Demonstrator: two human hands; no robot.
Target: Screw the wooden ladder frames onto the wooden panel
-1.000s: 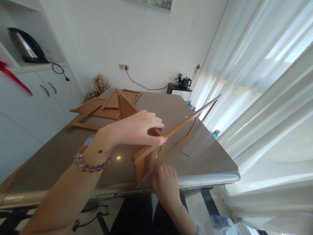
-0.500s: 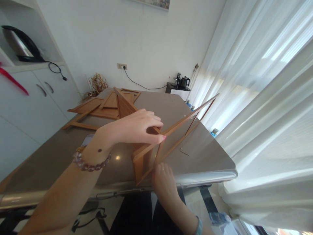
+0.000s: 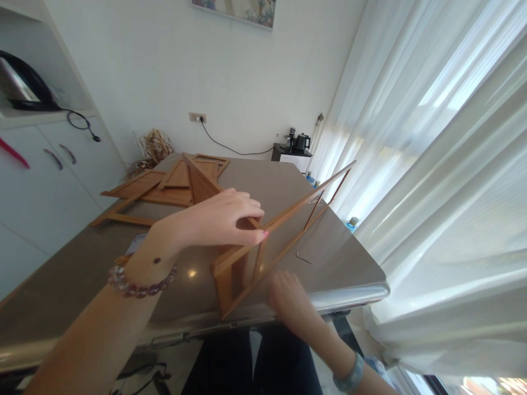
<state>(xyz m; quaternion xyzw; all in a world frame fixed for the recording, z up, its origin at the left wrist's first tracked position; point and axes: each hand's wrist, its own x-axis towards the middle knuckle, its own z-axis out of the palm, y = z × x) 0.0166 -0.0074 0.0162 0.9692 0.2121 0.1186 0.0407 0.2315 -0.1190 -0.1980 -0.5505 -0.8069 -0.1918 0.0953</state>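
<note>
My left hand [image 3: 224, 219] grips the top corner where a wooden panel [image 3: 201, 184] meets a long wooden frame [image 3: 294, 207]. Its thumb presses the near side of the joint and the fingers wrap over the top. The joined pieces stand on edge on the table, the frame slanting away to the right. My right hand [image 3: 288, 293] is blurred by motion near the table's front edge, just right of the frame's lower rail; whether its fingers hold anything is unclear. An Allen key [image 3: 304, 258] lies on the table right of the frame.
More wooden panels and frames [image 3: 175, 189] lie at the table's [image 3: 259, 178] far left. A phone [image 3: 135, 243] is partly hidden behind my left wrist. Dried stalks [image 3: 154, 145] stand by the wall, a black kettle [image 3: 302, 142] on a small cabinet, white curtains [image 3: 411, 164] at right.
My right hand has come off the frame's lower rail and moved to the right. The left hand keeps its hold on the corner. The whole view has shifted slightly.
</note>
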